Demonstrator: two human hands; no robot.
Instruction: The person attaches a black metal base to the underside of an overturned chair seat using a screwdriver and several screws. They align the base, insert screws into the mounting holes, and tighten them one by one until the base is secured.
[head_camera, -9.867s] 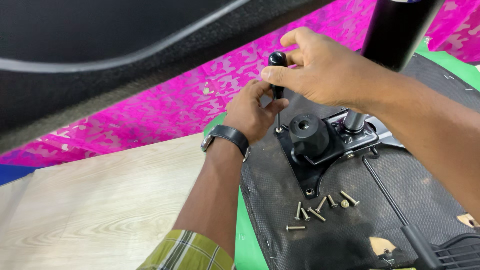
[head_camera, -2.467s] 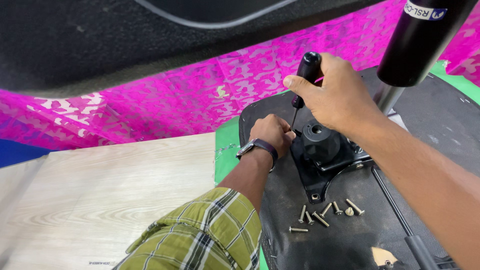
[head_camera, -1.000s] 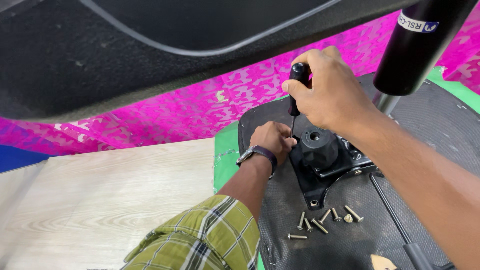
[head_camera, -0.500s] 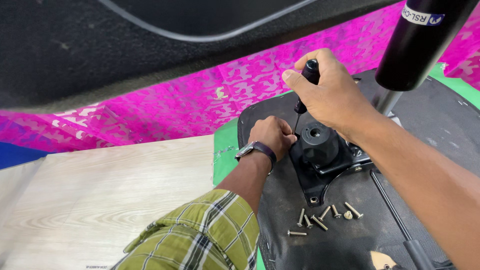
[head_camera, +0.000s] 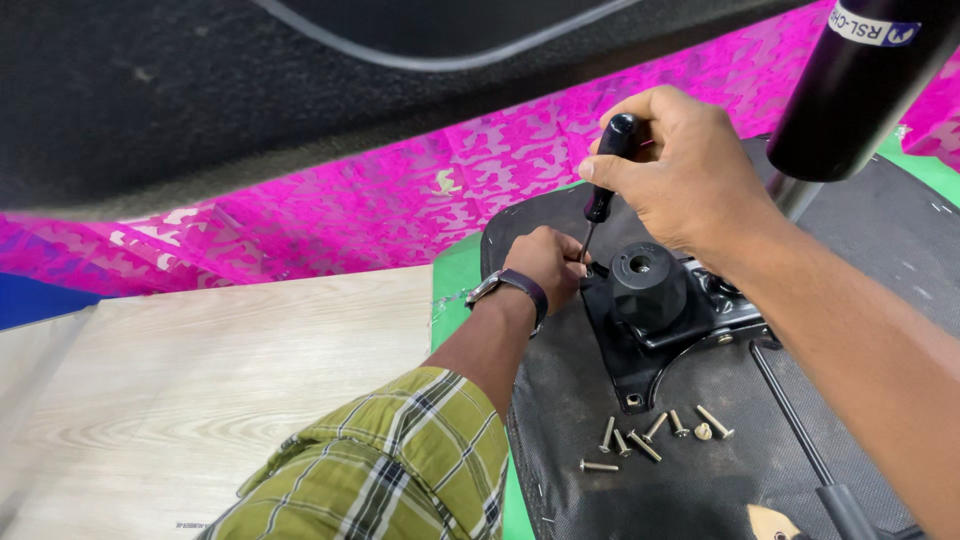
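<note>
Right now my right hand (head_camera: 690, 170) is clamped on the screwdriver (head_camera: 606, 180), tip at the black mechanism plate (head_camera: 640, 345)'s corner, left hand (head_camera: 545, 265) pinched closed steadying it. Tilting could slip the tip and scatter those loose screws (head_camera: 650, 440).

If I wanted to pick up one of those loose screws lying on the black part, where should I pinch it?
Pinch a loose screw across its thin shank, coming straight down from above. Each lies flat on the chair seat underside, with gaps between them for fingertips.
</note>
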